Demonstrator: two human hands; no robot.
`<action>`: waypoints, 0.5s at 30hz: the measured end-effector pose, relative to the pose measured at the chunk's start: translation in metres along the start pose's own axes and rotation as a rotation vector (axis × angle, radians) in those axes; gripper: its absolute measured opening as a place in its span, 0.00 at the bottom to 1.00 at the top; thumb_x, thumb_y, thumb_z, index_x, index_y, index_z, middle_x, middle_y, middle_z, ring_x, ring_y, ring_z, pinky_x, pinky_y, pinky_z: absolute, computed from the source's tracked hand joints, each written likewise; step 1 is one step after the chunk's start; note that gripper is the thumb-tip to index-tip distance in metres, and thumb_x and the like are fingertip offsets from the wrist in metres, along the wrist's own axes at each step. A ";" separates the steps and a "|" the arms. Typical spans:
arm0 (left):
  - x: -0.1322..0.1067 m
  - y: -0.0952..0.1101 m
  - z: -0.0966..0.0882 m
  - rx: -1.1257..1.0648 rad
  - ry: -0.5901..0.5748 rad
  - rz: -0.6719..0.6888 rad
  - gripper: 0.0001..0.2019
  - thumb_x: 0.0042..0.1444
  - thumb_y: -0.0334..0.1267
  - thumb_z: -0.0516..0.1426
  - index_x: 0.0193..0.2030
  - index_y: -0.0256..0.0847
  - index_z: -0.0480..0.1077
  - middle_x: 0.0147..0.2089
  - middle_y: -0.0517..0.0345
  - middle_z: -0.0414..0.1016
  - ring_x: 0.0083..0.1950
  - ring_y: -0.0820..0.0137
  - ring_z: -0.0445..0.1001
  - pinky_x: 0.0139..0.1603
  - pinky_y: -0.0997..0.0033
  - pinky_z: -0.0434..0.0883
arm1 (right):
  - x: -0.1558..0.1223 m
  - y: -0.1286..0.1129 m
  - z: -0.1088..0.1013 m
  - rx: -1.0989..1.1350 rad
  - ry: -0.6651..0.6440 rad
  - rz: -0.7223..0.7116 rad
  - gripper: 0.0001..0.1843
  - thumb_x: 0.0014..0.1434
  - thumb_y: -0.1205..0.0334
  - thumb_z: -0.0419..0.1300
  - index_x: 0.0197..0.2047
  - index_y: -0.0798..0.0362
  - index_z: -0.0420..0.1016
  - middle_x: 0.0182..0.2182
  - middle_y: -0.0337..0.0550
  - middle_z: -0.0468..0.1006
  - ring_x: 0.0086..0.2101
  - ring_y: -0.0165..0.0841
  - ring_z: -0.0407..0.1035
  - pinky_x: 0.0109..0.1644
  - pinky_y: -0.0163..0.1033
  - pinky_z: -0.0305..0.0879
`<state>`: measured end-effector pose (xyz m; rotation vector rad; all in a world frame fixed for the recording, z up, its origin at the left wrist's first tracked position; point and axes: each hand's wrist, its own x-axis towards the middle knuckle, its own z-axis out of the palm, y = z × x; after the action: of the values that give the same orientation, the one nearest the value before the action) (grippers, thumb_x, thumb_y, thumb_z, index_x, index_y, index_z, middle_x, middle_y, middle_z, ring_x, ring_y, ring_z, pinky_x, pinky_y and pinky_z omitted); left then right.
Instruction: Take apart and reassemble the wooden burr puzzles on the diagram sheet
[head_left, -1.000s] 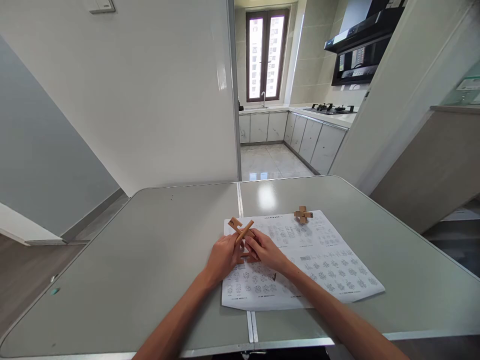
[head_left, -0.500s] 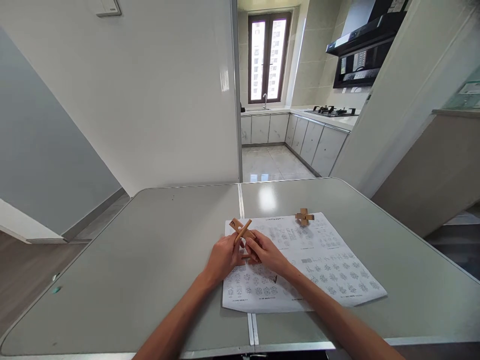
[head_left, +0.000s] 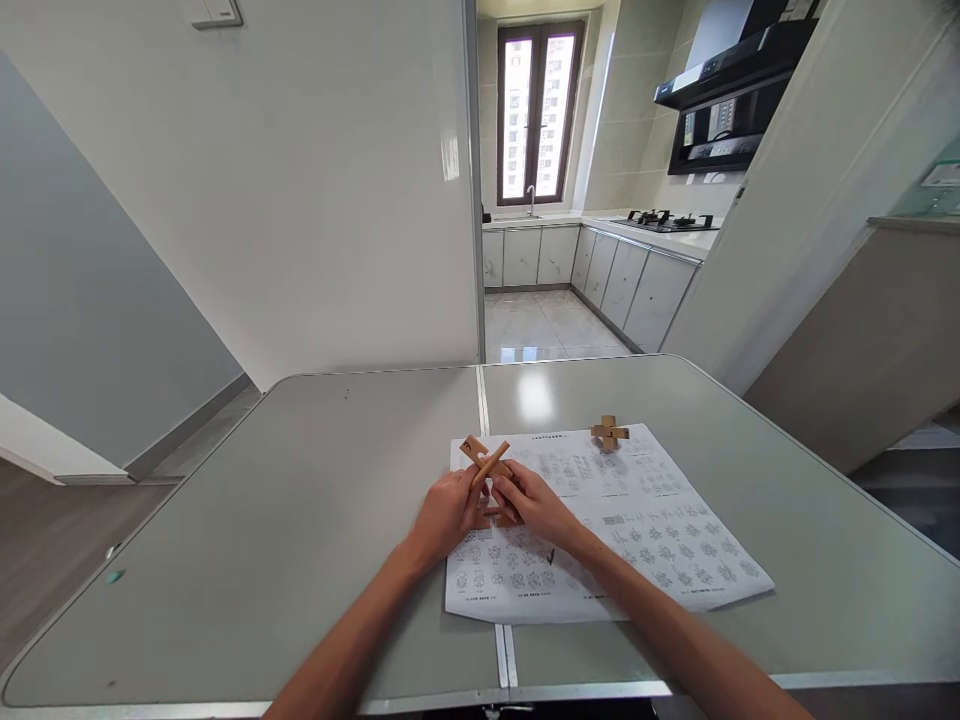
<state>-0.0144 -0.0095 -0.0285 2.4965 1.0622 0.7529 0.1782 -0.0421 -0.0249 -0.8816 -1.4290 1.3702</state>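
Note:
My left hand (head_left: 448, 508) is closed on a narrow wooden puzzle stick (head_left: 491, 462), which points up and to the right. Across it lies a flatter notched wooden puzzle piece (head_left: 473, 449), whose lower right end is between the fingers of my right hand (head_left: 531, 500). The two pieces cross and appear to touch, just above a printed instruction sheet (head_left: 615, 590). Below my fingers, more wood (head_left: 491, 518) shows between the hands, partly hidden by them. An assembled cross-shaped wooden puzzle (head_left: 609, 433) rests on the sheet's far right part.
The grey-green folding table (head_left: 247, 560) has a metal seam (head_left: 504, 655) down its middle. A small green bit (head_left: 114, 577) lies near its left edge. Beyond the table are a white wall (head_left: 337, 200) and a kitchen with cabinets (head_left: 521, 257).
The narrow stick in my left hand has shifted slightly to the right and tilted over more against the notched piece. The cross-shaped puzzle and the sheet stay where they were.

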 end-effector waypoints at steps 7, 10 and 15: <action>-0.001 -0.001 0.001 0.024 0.026 0.010 0.18 0.74 0.36 0.46 0.64 0.43 0.68 0.43 0.53 0.82 0.41 0.64 0.78 0.46 0.65 0.72 | 0.001 0.007 -0.001 0.022 -0.007 0.019 0.23 0.69 0.37 0.56 0.49 0.50 0.69 0.30 0.35 0.70 0.23 0.27 0.59 0.26 0.35 0.54; -0.001 -0.001 0.002 0.029 0.029 0.019 0.18 0.73 0.36 0.46 0.63 0.42 0.69 0.42 0.52 0.81 0.41 0.64 0.78 0.46 0.65 0.72 | 0.001 0.008 -0.002 0.023 -0.008 0.024 0.24 0.69 0.37 0.56 0.52 0.50 0.69 0.30 0.35 0.70 0.23 0.27 0.60 0.26 0.35 0.55; -0.002 0.000 0.000 0.041 0.017 0.024 0.17 0.73 0.34 0.47 0.62 0.42 0.69 0.42 0.53 0.81 0.41 0.64 0.77 0.46 0.65 0.72 | 0.000 0.004 -0.002 0.008 -0.008 0.010 0.25 0.69 0.38 0.56 0.54 0.51 0.70 0.29 0.34 0.69 0.22 0.26 0.57 0.26 0.35 0.55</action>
<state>-0.0158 -0.0105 -0.0293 2.5462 1.0658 0.7685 0.1793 -0.0410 -0.0293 -0.8795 -1.4257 1.3872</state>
